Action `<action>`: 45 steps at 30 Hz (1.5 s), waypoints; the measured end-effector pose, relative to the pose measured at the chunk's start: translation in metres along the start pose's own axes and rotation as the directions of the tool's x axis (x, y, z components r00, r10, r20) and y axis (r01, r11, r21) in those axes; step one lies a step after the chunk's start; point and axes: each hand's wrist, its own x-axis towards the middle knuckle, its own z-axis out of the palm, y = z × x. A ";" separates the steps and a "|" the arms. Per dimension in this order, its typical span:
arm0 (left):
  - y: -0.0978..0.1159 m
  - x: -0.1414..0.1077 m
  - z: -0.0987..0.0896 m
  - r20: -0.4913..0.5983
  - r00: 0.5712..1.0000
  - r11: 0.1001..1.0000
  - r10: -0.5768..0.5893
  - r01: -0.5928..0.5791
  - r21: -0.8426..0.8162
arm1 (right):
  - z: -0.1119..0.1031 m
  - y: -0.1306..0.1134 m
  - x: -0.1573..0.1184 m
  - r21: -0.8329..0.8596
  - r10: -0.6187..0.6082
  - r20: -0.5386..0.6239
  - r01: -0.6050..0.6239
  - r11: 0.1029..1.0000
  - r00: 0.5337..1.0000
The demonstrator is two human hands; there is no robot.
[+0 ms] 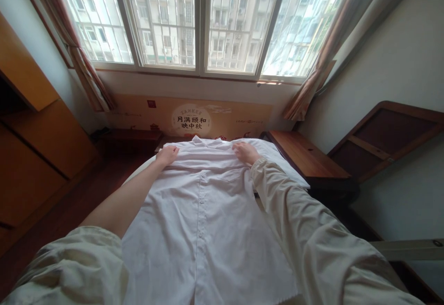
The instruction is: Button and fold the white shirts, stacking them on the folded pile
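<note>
White shirt (pixel 222 231) cloth is gathered in both hands near its far end: the left hand (pixel 167 155) has its fingers curled on the left side of the cloth, and the right hand (pixel 245 152) appears to pinch the other side between thumb and bent fingers. How firmly either one grips cannot be told. Held well apart on either side of the collar (pixel 208 142), the hands probably keep the upper part spread and level between them. The shirt lies front up, its buttoned placket (pixel 201 203) running down the middle toward the person, which likely makes it easy to judge whether the two sides sit evenly. A crosswise fold sits just nearer than the hands, with loose creases below it. The cloth hides most of what supports it.

Beyond the collar, a printed panel (pixel 222 110) stands against the wall under the window (pixel 194 71). Its round emblem carries small arched lettering that seems to read "ZANKEE", with "月满颐和" and "映中秋" in large dark characters beneath. Smaller script on both sides and the mark in the red square (pixel 151 104) are too small to read. No label or brand shows on the shirt.
</note>
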 end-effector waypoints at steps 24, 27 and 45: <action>0.024 -0.005 0.025 -0.213 0.976 0.999 0.049 -0.050 0.002 | 0.020 -0.028 0.007 0.149 0.212 -0.304 -0.174 0.974 0.929; 0.033 -0.018 0.042 -0.121 0.930 0.938 0.346 -0.346 0.023 | 0.026 -0.050 -0.006 0.029 -0.125 -0.277 0.138 0.990 0.953; -0.005 -0.037 0.044 -0.004 0.999 0.990 0.046 -0.045 0.136 | 0.027 0.009 -0.029 0.054 0.328 0.068 -0.331 0.942 0.942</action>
